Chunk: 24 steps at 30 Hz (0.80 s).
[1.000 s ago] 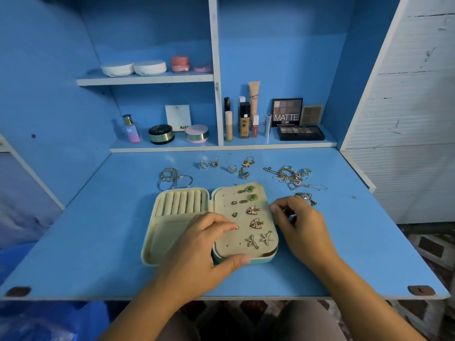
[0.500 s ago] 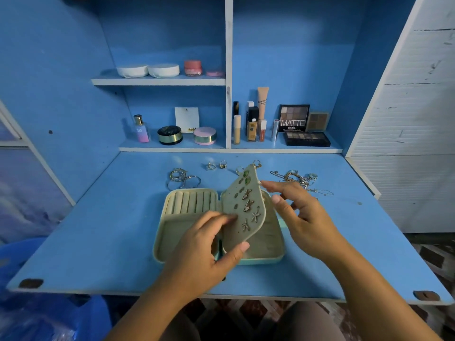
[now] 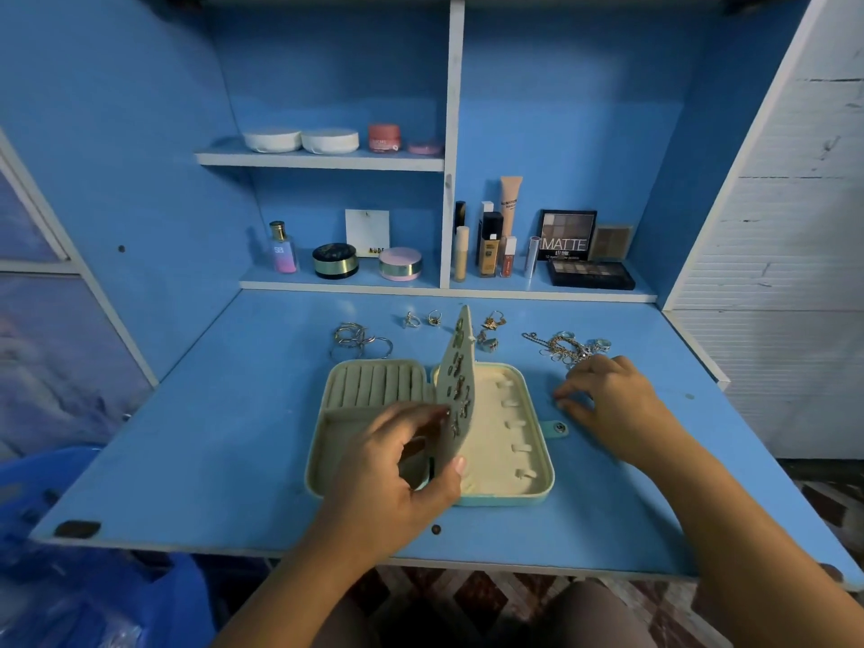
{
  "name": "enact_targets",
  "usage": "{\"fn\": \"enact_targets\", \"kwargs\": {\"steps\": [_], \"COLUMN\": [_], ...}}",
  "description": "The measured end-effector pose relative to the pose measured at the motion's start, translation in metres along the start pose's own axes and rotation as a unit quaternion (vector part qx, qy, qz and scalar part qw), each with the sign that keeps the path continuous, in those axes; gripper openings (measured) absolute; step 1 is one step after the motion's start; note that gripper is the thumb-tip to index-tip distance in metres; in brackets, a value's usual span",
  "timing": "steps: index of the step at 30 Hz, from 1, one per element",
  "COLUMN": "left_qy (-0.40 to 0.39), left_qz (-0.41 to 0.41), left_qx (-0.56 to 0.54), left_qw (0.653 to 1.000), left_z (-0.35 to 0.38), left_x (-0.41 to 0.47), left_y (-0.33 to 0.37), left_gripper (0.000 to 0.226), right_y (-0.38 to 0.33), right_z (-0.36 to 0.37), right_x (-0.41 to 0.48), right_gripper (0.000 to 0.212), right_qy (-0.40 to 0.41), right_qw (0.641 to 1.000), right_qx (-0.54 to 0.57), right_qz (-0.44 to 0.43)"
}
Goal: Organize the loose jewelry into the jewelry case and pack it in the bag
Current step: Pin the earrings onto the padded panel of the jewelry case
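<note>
Hands first. Left hand (image 3: 397, 465) sits over the near left part of the jewelry case (image 3: 505, 500), pinching the earring panel (image 3: 460, 367) near its lower edge, thumb on the panel's right face and fingers on its left face. The panel stands nearly upright along the case's middle, seen almost edge-on, with small earrings pinned to it.

Right hand (image 3: 608, 399) is just right of the case, palm down, fingers bent, tips at the desk (image 3: 187, 437) beside the case's snap tab (image 3: 558, 428). Cannot tell whether those fingertips pinch anything.

The case lies open and flat on the desk. Its left half carries ring rolls (image 3: 374, 383) at the far end and a plain tray nearer, partly under the left hand. The right half is cream-lined, with a row of small loops (image 3: 509, 404) down its right side.

Loose pieces lie on the desk beyond the case:
- behind its left half, a cluster of hoops (image 3: 357, 341)
- behind its middle, two rings (image 3: 423, 318)
- just past the panel's top, a few small charms (image 3: 488, 332)
- behind and right of the case, a tangle of chains (image 3: 565, 348), just beyond the right hand's knuckles

Farther back from the case, a low shelf holds a perfume bottle (image 3: 283, 247), two round compacts (image 3: 335, 260), a foundation bottle (image 3: 489, 245) and a MATTE palette (image 3: 567, 236). Above and left, a higher shelf holds two white jars (image 3: 272, 140) and a pink jar (image 3: 384, 138).
</note>
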<state>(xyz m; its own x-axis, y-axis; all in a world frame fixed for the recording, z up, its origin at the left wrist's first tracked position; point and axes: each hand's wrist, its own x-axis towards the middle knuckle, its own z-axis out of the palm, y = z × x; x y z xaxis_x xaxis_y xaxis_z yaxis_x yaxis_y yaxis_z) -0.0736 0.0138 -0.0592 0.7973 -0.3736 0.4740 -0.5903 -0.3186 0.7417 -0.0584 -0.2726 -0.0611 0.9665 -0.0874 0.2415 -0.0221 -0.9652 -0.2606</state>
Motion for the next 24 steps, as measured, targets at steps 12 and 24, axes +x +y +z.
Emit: {"fn": "enact_targets", "kwargs": {"steps": [12,24], "left_qy": [-0.004,-0.030], "left_qz": [-0.101,-0.142], "left_qx": [-0.122,-0.183], "left_qw": [0.987,0.972], "left_z": [-0.004,-0.007], "left_x": [0.000,0.001], "left_y": [-0.005,-0.003], "left_gripper": [0.040,0.041], "right_y": [-0.002,-0.008], "right_z": [0.007,0.017], "right_x": [0.012,0.004], "right_gripper": [0.006,0.017], "right_qy": [-0.004,0.082], "right_qw": [0.997,0.982], "right_qx": [-0.013,-0.098], "right_qz": [-0.082,-0.138]}}
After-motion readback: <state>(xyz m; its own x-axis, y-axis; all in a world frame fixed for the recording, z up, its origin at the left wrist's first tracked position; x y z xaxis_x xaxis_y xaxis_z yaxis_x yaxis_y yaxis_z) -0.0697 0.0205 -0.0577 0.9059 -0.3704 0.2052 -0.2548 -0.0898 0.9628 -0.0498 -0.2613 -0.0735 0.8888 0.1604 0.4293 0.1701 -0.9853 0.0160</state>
